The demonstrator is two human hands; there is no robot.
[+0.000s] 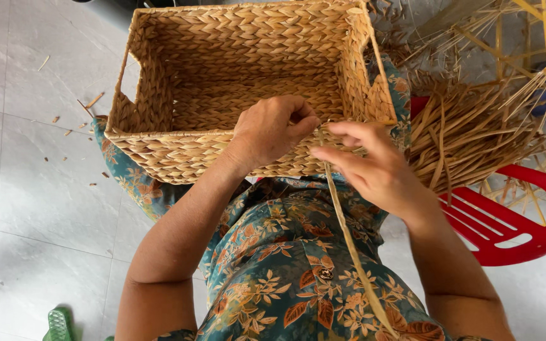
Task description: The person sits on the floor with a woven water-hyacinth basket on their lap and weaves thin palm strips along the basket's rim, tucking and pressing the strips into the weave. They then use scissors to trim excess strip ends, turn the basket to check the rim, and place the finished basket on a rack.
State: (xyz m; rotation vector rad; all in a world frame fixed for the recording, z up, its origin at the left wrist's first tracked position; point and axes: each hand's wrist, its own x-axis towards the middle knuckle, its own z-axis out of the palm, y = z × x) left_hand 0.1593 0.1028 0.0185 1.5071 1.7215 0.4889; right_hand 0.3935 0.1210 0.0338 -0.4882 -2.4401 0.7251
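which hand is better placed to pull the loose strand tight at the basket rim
Right, probably. The right hand already pinches the long strand where it leaves the basket rim, free to draw it back. The left hand presses on the rim, steadying it.

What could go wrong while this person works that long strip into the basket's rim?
The long strip is thin and trails down over the lap; pinched between the left hand and the right hand, it might kink or snap if pulled hard. The woven basket rests on the knees rather than on the floor, so it could tip or slide. The loose bundle of strips lies on the red chair and may slip off.
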